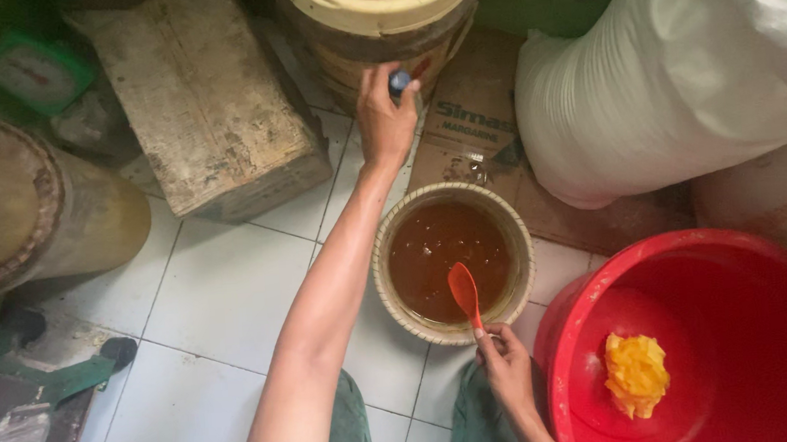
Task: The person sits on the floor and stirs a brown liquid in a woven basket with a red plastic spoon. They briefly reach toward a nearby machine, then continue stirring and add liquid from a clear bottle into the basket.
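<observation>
We see the white tiled floor [223,297] under everything. On it, at the upper right, a big white sack [679,72] leans over a flattened cardboard sheet [474,118]. At the lower right stands a red basin [739,280] with a yellow lump [637,375] lying inside it. At the upper left rests a worn wooden block [205,96], and beside it, at the left edge, a tan drum [33,209] lies on its side. At the top centre stands a yellow-rimmed barrel [379,14]. In the middle sits a cream bucket [386,249] filled with brown liquid [437,246]. Our left hand [385,120] stretches up to the barrel, fingers wrapped around a small blue tap knob [399,80] at its lower side. Our right hand [507,370] hovers at the bucket's near rim, fingers pinched on the handle of a red spoon [464,290], whose bowl lies over the liquid.
</observation>
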Action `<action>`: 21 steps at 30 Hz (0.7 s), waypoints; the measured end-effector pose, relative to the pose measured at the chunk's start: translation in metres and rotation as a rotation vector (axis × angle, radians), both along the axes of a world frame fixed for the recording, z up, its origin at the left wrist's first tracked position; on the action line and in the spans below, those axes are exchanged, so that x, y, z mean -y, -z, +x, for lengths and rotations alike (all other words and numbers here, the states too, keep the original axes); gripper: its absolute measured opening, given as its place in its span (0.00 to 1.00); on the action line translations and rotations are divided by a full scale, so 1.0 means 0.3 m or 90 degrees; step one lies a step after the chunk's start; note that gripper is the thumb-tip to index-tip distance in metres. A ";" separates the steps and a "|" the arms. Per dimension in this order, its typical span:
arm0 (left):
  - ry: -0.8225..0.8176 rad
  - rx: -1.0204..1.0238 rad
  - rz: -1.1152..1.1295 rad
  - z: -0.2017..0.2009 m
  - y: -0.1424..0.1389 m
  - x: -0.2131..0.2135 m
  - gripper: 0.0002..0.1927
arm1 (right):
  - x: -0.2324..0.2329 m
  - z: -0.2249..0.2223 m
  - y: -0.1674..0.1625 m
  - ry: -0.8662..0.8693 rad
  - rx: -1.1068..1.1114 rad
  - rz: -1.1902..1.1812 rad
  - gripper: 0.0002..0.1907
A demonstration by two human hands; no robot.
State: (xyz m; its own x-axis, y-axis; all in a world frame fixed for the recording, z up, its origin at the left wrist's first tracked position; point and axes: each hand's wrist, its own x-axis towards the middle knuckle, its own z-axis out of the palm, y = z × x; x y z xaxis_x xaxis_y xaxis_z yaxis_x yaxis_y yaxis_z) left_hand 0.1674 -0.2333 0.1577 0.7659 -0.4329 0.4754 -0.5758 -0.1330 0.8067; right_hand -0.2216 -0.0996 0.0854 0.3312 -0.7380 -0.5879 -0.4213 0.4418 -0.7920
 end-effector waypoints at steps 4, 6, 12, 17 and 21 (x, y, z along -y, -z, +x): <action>-0.045 0.002 0.068 0.006 -0.024 -0.002 0.25 | 0.001 0.017 -0.014 -0.004 0.004 0.015 0.12; -0.041 -0.058 0.090 0.018 -0.051 0.016 0.25 | 0.003 0.019 -0.022 -0.028 -0.016 0.005 0.12; -0.238 0.152 -0.019 0.174 -0.169 0.113 0.21 | 0.008 0.013 -0.026 -0.031 -0.014 -0.021 0.12; -0.279 0.253 0.126 0.294 -0.241 0.144 0.26 | 0.023 0.007 -0.015 -0.029 0.000 -0.020 0.12; -0.165 0.075 0.133 0.270 -0.197 0.092 0.30 | 0.032 0.005 0.002 -0.019 0.027 -0.010 0.12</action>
